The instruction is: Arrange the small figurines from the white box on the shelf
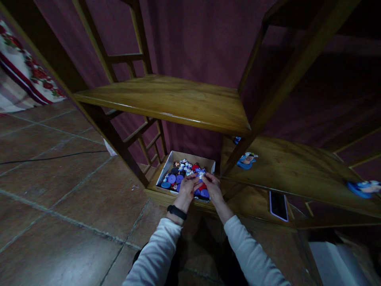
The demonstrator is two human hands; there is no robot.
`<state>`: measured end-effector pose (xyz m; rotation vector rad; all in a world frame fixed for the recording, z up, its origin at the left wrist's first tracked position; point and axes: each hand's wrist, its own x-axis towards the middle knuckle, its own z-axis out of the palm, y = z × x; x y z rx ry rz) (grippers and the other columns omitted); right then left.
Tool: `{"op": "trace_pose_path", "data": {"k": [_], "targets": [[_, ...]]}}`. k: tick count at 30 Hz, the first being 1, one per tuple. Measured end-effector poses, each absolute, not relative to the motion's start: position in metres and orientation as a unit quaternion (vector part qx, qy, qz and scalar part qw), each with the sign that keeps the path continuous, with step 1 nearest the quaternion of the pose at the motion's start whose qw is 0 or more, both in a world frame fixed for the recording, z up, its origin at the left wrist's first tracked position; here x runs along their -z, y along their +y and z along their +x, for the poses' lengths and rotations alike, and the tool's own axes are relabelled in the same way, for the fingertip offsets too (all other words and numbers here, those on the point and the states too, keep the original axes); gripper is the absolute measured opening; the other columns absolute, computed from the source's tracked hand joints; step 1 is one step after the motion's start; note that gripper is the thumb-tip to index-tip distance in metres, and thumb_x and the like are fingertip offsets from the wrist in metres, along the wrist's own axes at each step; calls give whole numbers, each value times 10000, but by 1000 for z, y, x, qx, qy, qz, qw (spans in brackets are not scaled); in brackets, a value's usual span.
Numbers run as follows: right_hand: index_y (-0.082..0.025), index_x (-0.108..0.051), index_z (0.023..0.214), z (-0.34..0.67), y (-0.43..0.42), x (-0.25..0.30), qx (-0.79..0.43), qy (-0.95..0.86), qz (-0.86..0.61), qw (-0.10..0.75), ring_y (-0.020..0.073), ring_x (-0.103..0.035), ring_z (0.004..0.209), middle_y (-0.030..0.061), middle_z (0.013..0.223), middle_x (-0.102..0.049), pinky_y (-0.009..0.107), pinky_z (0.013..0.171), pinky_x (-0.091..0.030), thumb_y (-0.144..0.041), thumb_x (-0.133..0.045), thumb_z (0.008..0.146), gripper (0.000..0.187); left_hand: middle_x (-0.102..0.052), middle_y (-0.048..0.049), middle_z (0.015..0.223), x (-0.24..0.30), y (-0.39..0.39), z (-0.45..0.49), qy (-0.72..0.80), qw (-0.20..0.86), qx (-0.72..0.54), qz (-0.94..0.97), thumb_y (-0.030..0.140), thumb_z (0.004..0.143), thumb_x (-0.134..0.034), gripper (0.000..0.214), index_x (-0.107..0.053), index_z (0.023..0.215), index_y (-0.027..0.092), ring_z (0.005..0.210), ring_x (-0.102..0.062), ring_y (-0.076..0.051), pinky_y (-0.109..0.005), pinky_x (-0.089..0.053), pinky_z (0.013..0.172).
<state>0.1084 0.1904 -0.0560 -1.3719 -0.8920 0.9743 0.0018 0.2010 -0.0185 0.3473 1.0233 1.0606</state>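
Note:
Above a white cardboard box [164,171], my left hand [188,187] and my right hand [212,185] meet with their fingers closed on a small blue-and-white figurine [201,173]. Its lower part is hidden by the fingers. Inside the box lie small white-and-blue figures [184,165] and several round bases, among them a purple disc [172,178] and a blue disc [166,185]. Some red and black pieces show between them. My left wrist wears a black band.
The box sits on the lowest level of a wooden shelf unit, under a wooden shelf board [166,99]. To the right stand a figurine on a blue base [246,160] and another blue-based figurine [363,188]. A phone [278,205] lies below them. A black cable [53,158] crosses the tiled floor.

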Motion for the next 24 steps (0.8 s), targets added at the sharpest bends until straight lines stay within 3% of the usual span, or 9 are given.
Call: {"op": "trace_pose_path", "data": {"k": [15,24], "targets": [[-170,-667,992,110,186,49,-509,-315,-507,620,216,-649,881,56,937,-705,347,794,-512,-321,-699,632,392,-649,-38,672,23,205,-1,434,769,-450,133,0,707,-631,176,-565,813,125,597,-649,-136,-280,-566,631],[-203,-653,895,106,182,40,-598,-214,-439,636,183,-654,873,37,930,-700,288,734,-533,-249,-709,642,263,-642,-30,675,24,207,2,413,782,-452,119,-19,693,-633,205,-574,815,134,603,-648,-129,-289,-561,653]]}}
